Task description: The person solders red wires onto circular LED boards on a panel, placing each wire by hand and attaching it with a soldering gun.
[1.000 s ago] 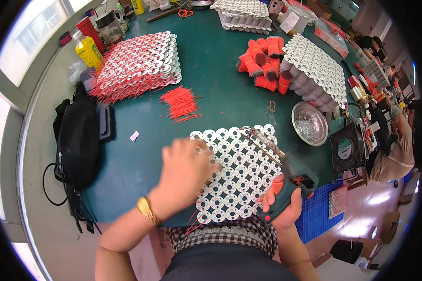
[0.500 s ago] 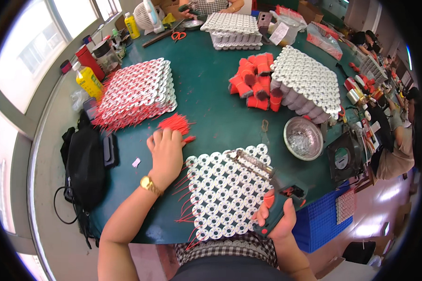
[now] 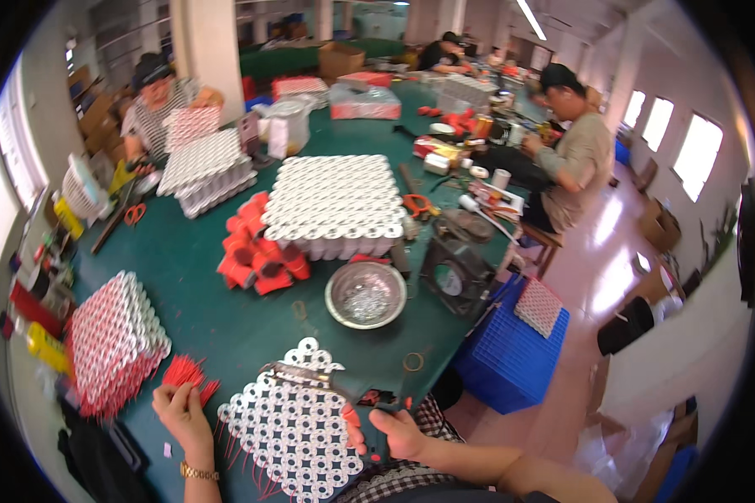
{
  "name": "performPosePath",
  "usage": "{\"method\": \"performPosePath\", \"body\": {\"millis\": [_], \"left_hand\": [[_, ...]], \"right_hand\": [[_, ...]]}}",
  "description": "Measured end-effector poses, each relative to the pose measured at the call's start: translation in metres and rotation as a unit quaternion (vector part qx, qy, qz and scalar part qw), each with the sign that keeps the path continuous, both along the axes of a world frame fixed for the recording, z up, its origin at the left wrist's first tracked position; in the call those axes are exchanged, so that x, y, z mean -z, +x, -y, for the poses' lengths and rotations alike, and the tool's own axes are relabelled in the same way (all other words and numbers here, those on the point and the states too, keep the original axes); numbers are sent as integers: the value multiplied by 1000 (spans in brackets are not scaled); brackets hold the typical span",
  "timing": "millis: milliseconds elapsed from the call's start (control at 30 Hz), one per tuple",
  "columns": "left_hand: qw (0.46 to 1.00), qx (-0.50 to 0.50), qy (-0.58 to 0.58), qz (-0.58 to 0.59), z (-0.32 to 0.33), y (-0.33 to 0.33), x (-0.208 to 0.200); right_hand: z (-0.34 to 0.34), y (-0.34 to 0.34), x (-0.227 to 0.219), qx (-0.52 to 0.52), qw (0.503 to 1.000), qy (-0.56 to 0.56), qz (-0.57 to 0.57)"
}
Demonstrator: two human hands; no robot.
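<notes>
My left hand [image 3: 183, 419] is closed, its fingertips pressed into a loose bundle of thin red strands [image 3: 184, 369]; the exact strands in the pinch are hard to make out. In my right hand [image 3: 397, 432] is a dark green and orange cordless power tool [image 3: 369, 394] with a long metal nose. That nose lies over a flat panel of joined white rings [image 3: 298, 427] at the table's near edge. Several red strands hang from the panel's left side. Beyond the tool stands a metal bowl [image 3: 331, 306] of small shiny pieces.
Stacked white ring panels [image 3: 335, 197] stand beyond the bowl, next to red-wrapped bundles [image 3: 256, 251]. A red-and-white stack [image 3: 117, 335] sits at left. Right of the bowl is a black fan-like unit [image 3: 453, 272]; a blue crate [image 3: 512, 360] is below the table edge. Co-workers sit farther off.
The head view has swung up and to the right, so more of the room shows. My left hand stays at the red strands, and my right hand still holds the power tool over the panel.
</notes>
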State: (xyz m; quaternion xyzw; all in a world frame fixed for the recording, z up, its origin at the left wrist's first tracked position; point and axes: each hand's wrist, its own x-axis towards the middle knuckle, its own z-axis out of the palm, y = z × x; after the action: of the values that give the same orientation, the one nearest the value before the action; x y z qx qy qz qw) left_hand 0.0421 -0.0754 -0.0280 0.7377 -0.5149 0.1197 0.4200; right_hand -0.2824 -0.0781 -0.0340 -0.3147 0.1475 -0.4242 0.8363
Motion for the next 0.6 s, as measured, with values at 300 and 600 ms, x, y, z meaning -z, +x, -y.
{"method": "performPosePath", "body": {"millis": [300,600], "left_hand": [[988,154,-19,15,-6,-6,-10],[941,197,-4,-274,-5,0,-1]], "right_hand": [[0,4,-6,22,998,-47,-35],[-1,-1,1,8,997,-56,-49]]}}
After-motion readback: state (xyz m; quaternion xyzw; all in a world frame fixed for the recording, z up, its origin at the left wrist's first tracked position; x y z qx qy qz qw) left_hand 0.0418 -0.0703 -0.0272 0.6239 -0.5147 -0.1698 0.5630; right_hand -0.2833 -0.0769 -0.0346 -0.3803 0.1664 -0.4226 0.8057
